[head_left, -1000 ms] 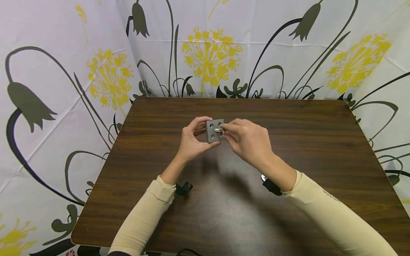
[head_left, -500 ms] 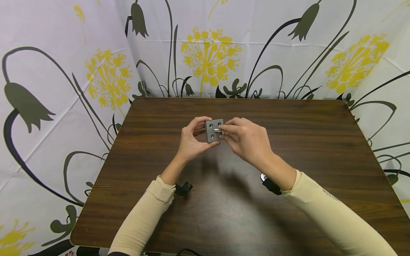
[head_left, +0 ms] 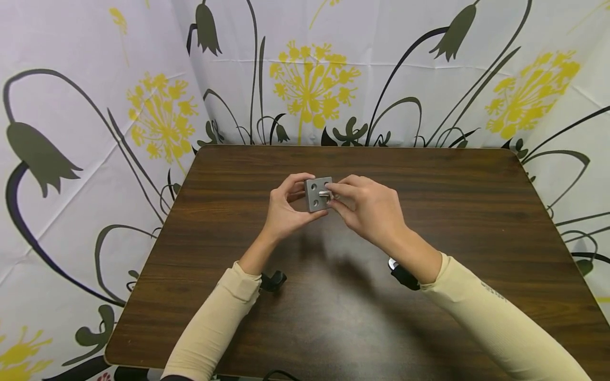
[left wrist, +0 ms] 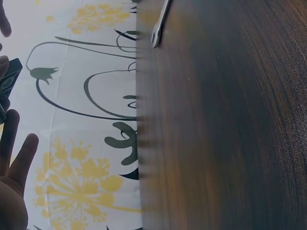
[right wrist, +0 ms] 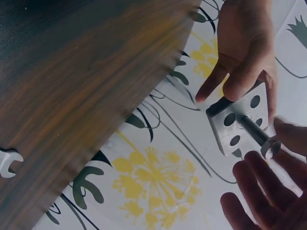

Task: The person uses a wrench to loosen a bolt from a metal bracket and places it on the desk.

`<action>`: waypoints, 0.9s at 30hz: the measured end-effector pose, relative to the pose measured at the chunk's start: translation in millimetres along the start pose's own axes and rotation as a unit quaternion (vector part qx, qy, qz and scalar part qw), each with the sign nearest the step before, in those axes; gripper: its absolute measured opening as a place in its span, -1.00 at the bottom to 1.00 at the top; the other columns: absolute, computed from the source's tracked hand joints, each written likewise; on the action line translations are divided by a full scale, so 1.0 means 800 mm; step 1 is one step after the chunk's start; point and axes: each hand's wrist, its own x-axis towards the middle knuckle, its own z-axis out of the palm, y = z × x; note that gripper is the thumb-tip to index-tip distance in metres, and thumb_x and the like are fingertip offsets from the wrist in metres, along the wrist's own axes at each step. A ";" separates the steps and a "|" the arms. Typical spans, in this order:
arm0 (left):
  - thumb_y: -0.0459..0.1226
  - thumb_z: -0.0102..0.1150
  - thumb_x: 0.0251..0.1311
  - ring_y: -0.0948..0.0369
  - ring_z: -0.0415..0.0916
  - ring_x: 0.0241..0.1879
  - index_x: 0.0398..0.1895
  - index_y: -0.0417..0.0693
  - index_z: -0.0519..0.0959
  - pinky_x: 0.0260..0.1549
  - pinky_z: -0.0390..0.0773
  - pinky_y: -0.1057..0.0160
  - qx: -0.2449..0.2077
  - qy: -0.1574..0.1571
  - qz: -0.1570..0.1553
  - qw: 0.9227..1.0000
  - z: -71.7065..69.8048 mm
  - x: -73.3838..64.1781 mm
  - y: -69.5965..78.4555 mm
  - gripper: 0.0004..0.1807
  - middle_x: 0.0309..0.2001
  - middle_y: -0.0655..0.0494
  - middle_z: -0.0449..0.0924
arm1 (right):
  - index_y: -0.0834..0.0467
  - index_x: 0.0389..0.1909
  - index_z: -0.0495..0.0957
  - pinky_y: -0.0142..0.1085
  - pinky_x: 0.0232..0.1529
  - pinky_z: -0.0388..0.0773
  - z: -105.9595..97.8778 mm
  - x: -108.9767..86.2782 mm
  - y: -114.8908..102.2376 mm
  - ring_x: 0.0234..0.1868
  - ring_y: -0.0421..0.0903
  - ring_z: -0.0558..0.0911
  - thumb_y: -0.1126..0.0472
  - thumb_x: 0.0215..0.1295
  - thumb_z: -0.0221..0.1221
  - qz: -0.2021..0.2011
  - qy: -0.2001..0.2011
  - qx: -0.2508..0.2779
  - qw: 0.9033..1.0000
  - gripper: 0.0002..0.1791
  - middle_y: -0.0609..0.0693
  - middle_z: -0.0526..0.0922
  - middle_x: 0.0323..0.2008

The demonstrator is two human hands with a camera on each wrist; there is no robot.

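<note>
In the head view my left hand [head_left: 283, 211] grips a grey metal block [head_left: 314, 194] by its edges, raised over the table. Round holes mark the block's corners, and a silver bolt [head_left: 324, 194] sticks out from the middle of its face. My right hand [head_left: 374, 211] pinches the bolt at its outer end. Seen from the right wrist, the shank of the bolt [right wrist: 255, 130] stands in the block [right wrist: 242, 108], with its hex head between thumb and fingers. Only part of the block [left wrist: 10, 82] shows at the left wrist view's edge.
A wrench [left wrist: 162, 21] lies on the brown wood-grain table [head_left: 238, 174]; its open end [right wrist: 5, 155] appears in the right wrist view. From the head it is mostly hidden behind my right wrist. A flower-print curtain [head_left: 381, 32] hangs behind the table.
My right hand's fingers shift slightly at the bolt's end. The left hand and the block stay in nearly the same place.
</note>
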 end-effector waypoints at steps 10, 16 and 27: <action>-0.49 0.58 -0.37 0.09 0.65 -0.18 0.01 -0.27 0.49 -0.15 0.62 0.00 -0.001 0.002 0.000 1.000 -0.003 0.000 0.001 -0.28 -0.16 -0.10 0.65 | -0.07 -0.13 0.72 -0.30 -0.66 0.41 0.001 0.001 -0.001 -0.52 -0.25 0.57 0.04 0.18 0.31 0.012 -0.003 -0.002 1.000 -0.77 -0.21 0.68 -0.39; -0.49 0.58 -0.37 0.10 0.65 -0.18 0.02 -0.28 0.49 -0.14 0.62 0.00 -0.001 0.005 -0.003 1.000 -0.003 0.000 0.002 -0.28 -0.17 -0.09 0.66 | -0.04 -0.09 0.70 -0.29 -0.66 0.40 0.001 0.001 0.000 -0.52 -0.25 0.57 -0.06 0.19 0.29 0.021 0.010 0.005 1.000 -0.69 -0.18 0.68 -0.38; -0.50 0.58 -0.38 0.09 0.65 -0.18 0.02 -0.26 0.50 -0.15 0.62 0.00 0.001 0.006 0.006 1.000 -0.001 0.002 0.002 -0.28 -0.15 -0.11 0.66 | -0.06 -0.04 0.68 -0.28 -0.66 0.41 -0.003 0.000 0.002 -0.53 -0.25 0.54 0.02 0.13 0.35 0.005 -0.010 0.001 1.000 -0.66 -0.20 0.66 -0.34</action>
